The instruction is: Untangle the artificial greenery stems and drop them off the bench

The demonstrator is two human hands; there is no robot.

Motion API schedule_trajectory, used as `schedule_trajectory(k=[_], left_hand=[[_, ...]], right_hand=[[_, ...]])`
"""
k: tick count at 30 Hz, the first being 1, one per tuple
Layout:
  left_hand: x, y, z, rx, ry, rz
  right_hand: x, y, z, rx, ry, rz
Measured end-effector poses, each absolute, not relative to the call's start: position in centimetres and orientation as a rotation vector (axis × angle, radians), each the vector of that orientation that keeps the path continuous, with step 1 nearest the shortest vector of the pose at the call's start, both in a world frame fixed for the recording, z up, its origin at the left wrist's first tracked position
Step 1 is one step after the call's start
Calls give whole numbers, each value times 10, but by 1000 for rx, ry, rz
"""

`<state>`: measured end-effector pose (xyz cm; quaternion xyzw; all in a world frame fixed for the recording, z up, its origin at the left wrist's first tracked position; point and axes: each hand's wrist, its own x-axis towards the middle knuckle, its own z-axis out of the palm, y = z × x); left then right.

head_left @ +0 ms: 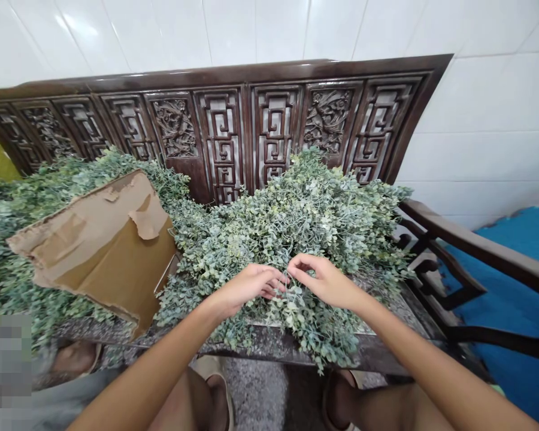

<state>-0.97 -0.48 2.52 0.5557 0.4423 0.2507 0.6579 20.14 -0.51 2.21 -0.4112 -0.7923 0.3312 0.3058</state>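
Note:
A big heap of artificial green leafy sprigs (296,221) lies on the seat of a dark carved wooden bench (233,131). My left hand (249,287) rests on the front of the heap with its fingers curled and pinched on a sprig. My right hand (323,278) is beside it, fingertips almost touching the left ones, thumb and fingers pinched on the same cluster of stems. What exactly sits between the fingertips is too small to make out beyond thin green stems.
A torn brown cardboard box (103,245) lies tilted on the heap at the left. The bench's armrest (467,239) curves down at the right, with a blue mat (521,287) beyond it. White tiled wall (476,120) stands behind. My knees and sandals show below.

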Motion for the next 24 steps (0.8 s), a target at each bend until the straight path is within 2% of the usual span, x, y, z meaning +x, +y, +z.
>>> schedule_trajectory(k=[13,24], left_hand=[[-5,-5,12,1725,1018,760],[3,-16,11,1830,1063,903]], right_hand=[[195,-11,22,-1088,-2199,627],[189,-15,19,-1123,-2236,407]])
